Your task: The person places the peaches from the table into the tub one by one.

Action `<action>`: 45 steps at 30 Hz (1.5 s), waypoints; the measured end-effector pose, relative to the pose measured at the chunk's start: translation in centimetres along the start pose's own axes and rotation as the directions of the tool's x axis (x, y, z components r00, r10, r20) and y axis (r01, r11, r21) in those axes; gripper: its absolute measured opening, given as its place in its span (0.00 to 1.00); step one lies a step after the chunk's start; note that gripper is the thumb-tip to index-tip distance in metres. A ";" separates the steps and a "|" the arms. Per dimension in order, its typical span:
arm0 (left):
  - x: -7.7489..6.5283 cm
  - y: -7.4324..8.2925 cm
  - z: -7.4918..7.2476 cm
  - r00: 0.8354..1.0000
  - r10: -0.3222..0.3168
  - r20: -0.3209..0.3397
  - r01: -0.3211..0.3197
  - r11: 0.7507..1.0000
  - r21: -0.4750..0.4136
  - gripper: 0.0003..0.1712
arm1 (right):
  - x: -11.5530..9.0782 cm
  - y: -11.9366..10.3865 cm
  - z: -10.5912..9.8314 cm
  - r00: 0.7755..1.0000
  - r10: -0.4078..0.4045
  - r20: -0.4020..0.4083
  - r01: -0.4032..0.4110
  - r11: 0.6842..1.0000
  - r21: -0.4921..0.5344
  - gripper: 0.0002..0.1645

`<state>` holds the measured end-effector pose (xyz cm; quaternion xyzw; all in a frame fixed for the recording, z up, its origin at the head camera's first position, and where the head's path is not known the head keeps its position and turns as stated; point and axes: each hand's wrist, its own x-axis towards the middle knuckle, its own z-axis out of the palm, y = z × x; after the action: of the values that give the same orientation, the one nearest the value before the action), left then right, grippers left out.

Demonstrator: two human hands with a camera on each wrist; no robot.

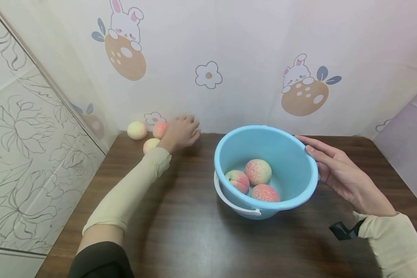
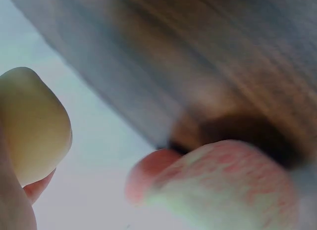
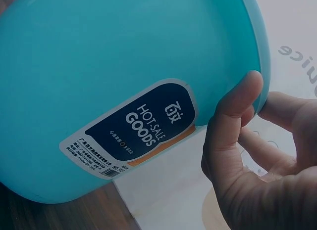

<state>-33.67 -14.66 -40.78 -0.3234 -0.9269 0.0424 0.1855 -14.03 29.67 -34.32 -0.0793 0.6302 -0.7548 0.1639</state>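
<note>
The left hand (image 1: 182, 133) has its fingers round a pale yellow peach (image 2: 37, 126), hidden from above but plain from the wrist. I'd guess it's light and firm, the matte skin unlikely to slip; round its widest part is the place to hold it. The right hand (image 1: 349, 177) grips the bucket (image 1: 286, 156) at its rim, thumb against fingers. That looks like thin, smooth plastic, light and a little springy, so the thickened rim is the surest hold (the white handle (image 1: 237, 207) just hangs against the side). A glossy label (image 3: 143, 126) sticks to the outer wall. Inside, three speckled peaches (image 1: 258, 172) lie close together, pink over cream; loose peaches (image 1: 137, 130) sit near the left wrist. Below is the dark, wood-grained table (image 1: 180, 231), faintly shiny; behind, a pale printed sheet (image 1: 246, 77).
</note>
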 end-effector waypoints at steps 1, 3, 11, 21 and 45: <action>0.1 0.1 -0.3 1.000 0.012 -0.003 -0.012 1.000 0.002 0.18 | 0.0 0.0 0.0 1.000 0.001 -0.004 -0.001 1.000 0.002 0.26; 0.4 0.5 -0.9 0.999 0.036 -0.008 -0.036 0.999 0.012 0.18 | 0.0 0.1 0.0 1.000 0.004 -0.012 -0.004 1.000 0.005 0.26; 0.9 1.8 -3.5 0.994 0.110 -0.021 -0.109 0.994 0.027 0.20 | 0.0 0.2 0.1 1.000 0.002 -0.004 -0.002 1.000 0.016 0.26; 1.2 3.4 -6.4 0.976 0.183 -0.118 -0.179 0.983 0.043 0.18 | 0.0 0.2 0.2 1.000 0.004 -0.004 -0.004 1.000 0.016 0.26; 1.9 6.5 -13.2 0.921 0.234 -0.312 -0.233 0.972 0.042 0.20 | 0.0 0.3 0.1 1.000 0.002 -0.007 -0.002 1.000 0.012 0.26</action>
<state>-26.34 -8.95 -29.23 -0.4337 -0.8402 0.0143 0.3252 -13.95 29.48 -34.59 -0.0749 0.6265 -0.7585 0.1629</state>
